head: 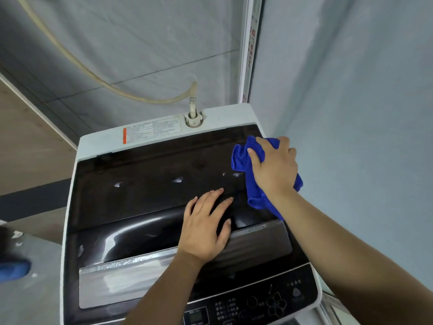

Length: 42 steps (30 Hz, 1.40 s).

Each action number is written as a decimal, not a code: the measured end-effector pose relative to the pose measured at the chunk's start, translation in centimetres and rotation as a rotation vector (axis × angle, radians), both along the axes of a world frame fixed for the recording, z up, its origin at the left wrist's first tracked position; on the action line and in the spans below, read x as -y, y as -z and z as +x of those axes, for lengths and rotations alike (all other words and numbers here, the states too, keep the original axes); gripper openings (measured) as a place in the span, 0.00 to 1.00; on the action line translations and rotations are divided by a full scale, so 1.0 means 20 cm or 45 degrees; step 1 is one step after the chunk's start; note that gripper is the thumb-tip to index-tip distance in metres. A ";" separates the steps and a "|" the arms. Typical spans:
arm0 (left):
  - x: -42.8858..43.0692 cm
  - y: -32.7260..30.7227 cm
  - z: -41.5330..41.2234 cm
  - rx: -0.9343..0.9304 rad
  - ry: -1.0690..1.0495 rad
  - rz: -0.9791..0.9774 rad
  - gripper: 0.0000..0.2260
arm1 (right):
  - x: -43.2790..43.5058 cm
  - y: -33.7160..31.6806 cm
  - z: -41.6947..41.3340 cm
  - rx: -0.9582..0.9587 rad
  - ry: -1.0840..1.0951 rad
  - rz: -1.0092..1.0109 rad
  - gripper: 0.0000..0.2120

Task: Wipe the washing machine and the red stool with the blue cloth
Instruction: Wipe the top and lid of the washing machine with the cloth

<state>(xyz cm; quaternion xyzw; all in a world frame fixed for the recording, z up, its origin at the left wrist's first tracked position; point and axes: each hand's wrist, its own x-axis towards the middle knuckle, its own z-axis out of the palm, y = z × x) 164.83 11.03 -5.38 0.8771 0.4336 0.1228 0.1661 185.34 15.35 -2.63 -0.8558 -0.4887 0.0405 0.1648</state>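
Ahead of me, across the top of the frame, stands a pale grey wall (140,38) with faint straight seams running over it. A yellowed hose (77,64) droops along it from the upper left toward the centre. At upper right a white vertical trim strip (248,55) carrying small red markings runs down the corner, and beyond it the right side of the frame is a plain light blue wall (351,102), evenly lit. At left a wood-grain panel (25,141) slants behind a pale edge strip. Below it lies a dark band (32,200), then grey floor (35,299), with something blue (13,269) at the far left edge, blurred.
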 end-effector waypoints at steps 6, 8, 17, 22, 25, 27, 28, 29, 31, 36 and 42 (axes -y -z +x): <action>0.00 0.00 0.00 -0.001 0.012 -0.011 0.20 | 0.12 -0.01 -0.01 -0.015 -0.073 -0.029 0.22; 0.00 0.00 -0.01 -0.003 0.026 -0.012 0.20 | 0.27 0.00 -0.04 -0.046 -0.109 -0.013 0.22; -0.21 -0.13 0.06 0.218 -0.108 0.044 0.19 | 0.07 0.00 -0.02 -0.050 -0.061 -0.013 0.21; -0.55 -0.25 0.13 0.069 -0.154 0.092 0.22 | -0.31 -0.04 0.07 -0.130 -0.115 -0.045 0.21; -0.72 -0.25 0.14 -0.043 -0.151 0.054 0.23 | -0.28 -0.05 0.09 -0.177 -0.164 -0.053 0.21; -0.81 -0.21 0.15 -0.114 -0.155 0.012 0.20 | -0.15 -0.04 0.07 -0.181 -0.178 -0.061 0.22; -0.84 -0.18 0.15 -0.138 -0.151 -0.018 0.20 | -0.07 -0.03 0.05 -0.166 -0.170 -0.069 0.22; -0.86 -0.15 0.15 -0.156 -0.152 -0.056 0.21 | 0.00 -0.03 0.03 -0.139 -0.156 -0.077 0.22; -0.85 -0.09 0.14 -0.156 -0.180 -0.115 0.21 | 0.05 -0.01 0.00 -0.084 -0.118 -0.074 0.21; -0.81 -0.02 0.14 -0.097 -0.198 0.045 0.25 | -0.20 0.00 0.02 -0.070 -0.078 -0.043 0.20; -0.82 -0.02 0.13 -0.025 -0.213 -0.012 0.22 | -0.49 0.00 0.04 -0.025 -0.065 -0.053 0.20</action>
